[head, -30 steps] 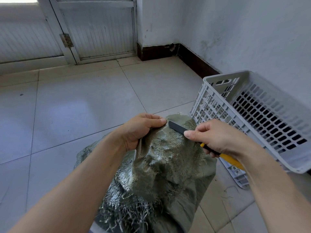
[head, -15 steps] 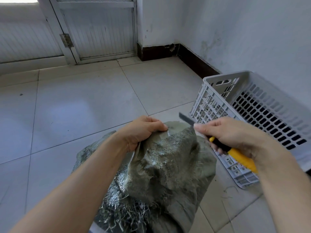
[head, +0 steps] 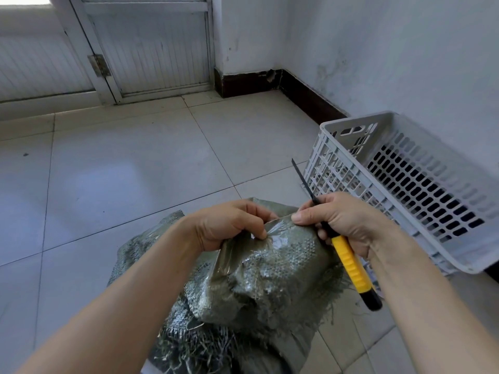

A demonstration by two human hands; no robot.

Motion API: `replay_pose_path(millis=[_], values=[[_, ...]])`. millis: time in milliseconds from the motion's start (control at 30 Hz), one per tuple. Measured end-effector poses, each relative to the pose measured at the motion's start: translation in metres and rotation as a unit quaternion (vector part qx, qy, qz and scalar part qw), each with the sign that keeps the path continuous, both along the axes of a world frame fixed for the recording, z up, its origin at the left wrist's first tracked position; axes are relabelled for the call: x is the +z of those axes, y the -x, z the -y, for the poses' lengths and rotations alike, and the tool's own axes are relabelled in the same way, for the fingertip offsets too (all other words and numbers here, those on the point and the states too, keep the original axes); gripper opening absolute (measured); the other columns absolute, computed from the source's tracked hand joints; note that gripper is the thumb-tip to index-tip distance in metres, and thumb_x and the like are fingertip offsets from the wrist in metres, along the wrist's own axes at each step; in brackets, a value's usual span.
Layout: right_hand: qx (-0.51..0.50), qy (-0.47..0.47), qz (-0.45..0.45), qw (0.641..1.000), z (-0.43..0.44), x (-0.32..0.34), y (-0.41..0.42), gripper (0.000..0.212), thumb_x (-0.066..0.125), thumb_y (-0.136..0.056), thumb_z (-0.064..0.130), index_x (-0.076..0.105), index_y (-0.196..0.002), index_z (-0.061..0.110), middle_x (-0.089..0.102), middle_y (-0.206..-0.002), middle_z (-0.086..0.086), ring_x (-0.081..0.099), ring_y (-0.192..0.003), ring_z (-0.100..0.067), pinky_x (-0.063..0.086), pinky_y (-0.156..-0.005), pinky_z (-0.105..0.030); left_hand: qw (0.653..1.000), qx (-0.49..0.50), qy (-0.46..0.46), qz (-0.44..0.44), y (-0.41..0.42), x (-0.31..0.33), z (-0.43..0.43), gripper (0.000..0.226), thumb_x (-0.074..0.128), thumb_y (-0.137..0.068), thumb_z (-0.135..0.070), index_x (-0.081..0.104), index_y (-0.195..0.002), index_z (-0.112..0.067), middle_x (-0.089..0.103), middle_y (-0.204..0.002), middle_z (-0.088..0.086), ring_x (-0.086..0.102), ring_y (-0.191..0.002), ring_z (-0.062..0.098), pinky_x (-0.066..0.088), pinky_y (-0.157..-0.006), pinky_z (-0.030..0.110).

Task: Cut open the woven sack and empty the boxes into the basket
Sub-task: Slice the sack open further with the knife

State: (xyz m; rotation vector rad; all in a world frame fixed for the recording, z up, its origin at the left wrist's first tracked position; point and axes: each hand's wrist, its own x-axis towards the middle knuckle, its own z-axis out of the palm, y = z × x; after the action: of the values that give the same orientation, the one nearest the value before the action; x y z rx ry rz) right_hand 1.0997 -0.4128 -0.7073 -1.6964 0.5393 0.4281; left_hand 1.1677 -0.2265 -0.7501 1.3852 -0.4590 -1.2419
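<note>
The green woven sack sits on the tiled floor, its lower end cut off by the frame. The left hand pinches its top fold; the right hand grips a yellow utility knife. The white basket stands just right. No boxes are visible.

Both bare forearms reach forward; left hand pinches tight, right hand is fisted, thumb pressing forward.
</note>
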Motion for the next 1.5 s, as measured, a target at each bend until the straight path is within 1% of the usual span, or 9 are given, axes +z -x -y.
replay_pose_path(millis=[200,467,633,800,900,1067,1267,1400,1500], values=[[-0.008,-0.008,0.004,1.0,0.001,0.0,0.0,0.017,0.072,-0.074,0.001,0.061,-0.064,0.009,0.051,-0.044,0.0,0.04,-0.032,-0.007,0.031,-0.035,-0.017,1.0,0.008,-0.003,0.026,0.002,0.003,0.003,0.006,0.064,-0.079,-0.011,0.067,-0.073,-0.011,0.064,-0.06,-0.003,0.059,-0.051,0.007,0.05,-0.052,0.017],[0.0,-0.008,0.018,1.0,-0.001,-0.002,-0.001,0.017,0.071,-0.074,-0.002,0.062,-0.066,0.009,0.051,-0.045,-0.001,0.041,-0.033,-0.008,0.033,-0.034,-0.018,0.993,0.037,-0.072,0.081,0.004,-0.003,0.011,0.013,0.065,-0.084,-0.022,0.07,-0.073,-0.017,0.069,-0.071,0.001,0.063,-0.063,0.015,0.053,-0.065,0.026],[-0.131,0.054,0.05,0.989,0.028,-0.006,-0.004,0.014,0.069,-0.075,-0.004,0.061,-0.07,0.006,0.057,-0.049,-0.002,0.041,-0.031,-0.006,0.035,-0.033,-0.017,0.971,0.001,-0.156,0.18,-0.011,-0.006,-0.012,0.005,0.07,-0.08,-0.016,0.07,-0.084,-0.016,0.071,-0.081,0.0,0.066,-0.076,0.016,0.054,-0.08,0.033],[-0.164,0.104,0.071,0.978,0.039,-0.013,-0.005,0.017,0.071,-0.075,-0.002,0.06,-0.069,0.01,0.058,-0.059,-0.006,0.042,-0.031,-0.005,0.036,-0.038,-0.019,0.948,-0.002,-0.22,0.23,-0.018,-0.001,-0.025,0.008,0.071,-0.08,-0.024,0.069,-0.08,-0.016,0.071,-0.08,0.004,0.066,-0.075,0.019,0.055,-0.074,0.033],[-0.178,0.097,0.081,0.976,0.037,-0.015,-0.007,0.018,0.071,-0.075,-0.003,0.06,-0.068,0.009,0.057,-0.059,-0.006,0.04,-0.031,-0.005,0.037,-0.035,-0.016,0.949,0.049,-0.208,0.232,-0.022,0.0,-0.028,0.018,0.067,-0.084,-0.027,0.07,-0.091,-0.01,0.073,-0.088,0.014,0.067,-0.078,0.024,0.054,-0.081,0.04],[-0.2,0.08,0.096,0.972,0.038,-0.011,-0.004,0.021,0.071,-0.074,-0.006,0.058,-0.066,0.008,0.056,-0.061,-0.008,0.042,-0.041,-0.013,0.036,-0.033,-0.013,0.938,0.056,-0.24,0.244,-0.024,0.005,-0.035,0.032,0.071,-0.078,-0.04,0.071,-0.084,-0.009,0.069,-0.076,0.007,0.063,-0.067,0.019,0.051,-0.074,0.035],[-0.19,0.078,0.089,0.975,0.032,-0.014,-0.003,0.017,0.072,-0.074,-0.003,0.059,-0.07,0.007,0.055,-0.062,-0.007,0.04,-0.028,-0.004,0.038,-0.033,-0.014,0.899,0.048,-0.309,0.306,-0.023,0.005,-0.037,0.018,0.072,-0.077,-0.036,0.069,-0.078,-0.018,0.069,-0.072,0.003,0.06,-0.064,0.015,0.045,-0.066,0.027],[-0.188,0.026,0.09,0.978,0.036,-0.012,-0.003,0.019,0.072,-0.074,-0.002,0.057,-0.068,0.01,0.056,-0.066,-0.007,0.041,-0.034,-0.008,0.036,-0.032,-0.015,0.925,0.069,-0.25,0.279,-0.026,0.01,-0.045,0.013,0.074,-0.077,-0.026,0.067,-0.078,-0.015,0.067,-0.075,0.006,0.062,-0.07,0.02,0.049,-0.071,0.033],[-0.188,0.006,0.082,0.979,0.037,-0.01,-0.003,0.017,0.07,-0.076,-0.001,0.058,-0.069,0.009,0.054,-0.064,-0.006,0.04,-0.029,-0.005,0.034,-0.031,-0.014,0.911,0.086,-0.246,0.319,-0.026,0.011,-0.042,0.02,0.073,-0.078,-0.023,0.064,-0.084,-0.007,0.065,-0.078,0.013,0.061,-0.075,0.029,0.047,-0.072,0.037]])
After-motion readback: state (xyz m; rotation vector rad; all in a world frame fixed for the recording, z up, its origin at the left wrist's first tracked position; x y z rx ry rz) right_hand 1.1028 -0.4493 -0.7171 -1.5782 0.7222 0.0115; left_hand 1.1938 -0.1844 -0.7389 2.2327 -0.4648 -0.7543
